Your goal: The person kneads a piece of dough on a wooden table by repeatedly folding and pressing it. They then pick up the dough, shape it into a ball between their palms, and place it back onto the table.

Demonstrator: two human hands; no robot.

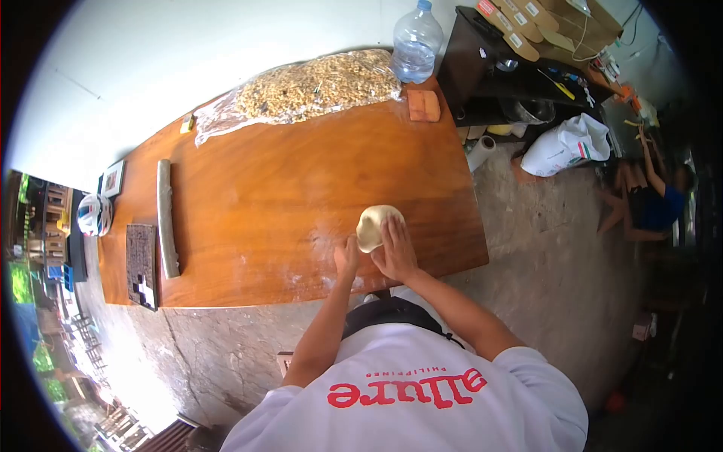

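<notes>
- Beside the dough point(370, 228) on its left, we have the left hand point(346, 256), curled in close at the edge; whether those fingers pinch it or just brace it, I cannot tell.
- On top of the dough, towards its right, comes the right hand point(397, 252), fingers open and spread across the surface, pressing rather than clutching, by the look of it.
- Under the dough sits the wooden desk point(301, 173), its near edge between the lump and the person's body; pale, floury-looking smudges point(320, 237) mark the wood just left of the lump.
- Across the dough's left side runs a hollow or fold, so I'd call this step hand-working, a press or a fold in play.
- Around the dough, the next move calls for a steady left hand at the rim and even pressure from the right palm, no tearing at that fold.
- Well left of the dough lies a long pale tube point(165, 218); beyond the dough, a clear plastic bag of yellowish pieces point(316, 87), with a large water bottle point(416, 49) by its right end.
</notes>
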